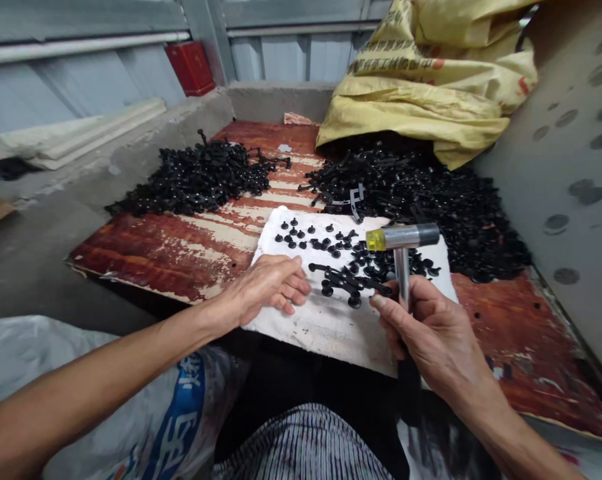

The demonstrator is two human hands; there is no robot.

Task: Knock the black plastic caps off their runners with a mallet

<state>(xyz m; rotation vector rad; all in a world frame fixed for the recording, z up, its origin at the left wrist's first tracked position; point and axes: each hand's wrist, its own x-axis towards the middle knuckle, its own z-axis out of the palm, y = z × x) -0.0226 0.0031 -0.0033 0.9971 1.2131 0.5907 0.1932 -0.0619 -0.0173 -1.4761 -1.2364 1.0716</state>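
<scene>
The right hand [433,327] grips a steel-handled mallet [402,257] with a yellow face, held just above black plastic fittings [348,280] scattered on a white cloth [301,327]. The left hand [265,287] rests loosely open on the cloth. Heaps of black fittings [411,200] lie beyond on a worn red board [145,257].

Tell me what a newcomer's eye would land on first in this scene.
The yellow-tipped metal mallet stands out first, gripped upright in the right hand at the right of a white cloth pad strewn with small black plastic parts. The left hand rests open on the pad. Beyond it, a left heap of black parts and a right heap lie on a chipped red-painted board, the right heap reaching a crumpled yellow woven sack.
</scene>
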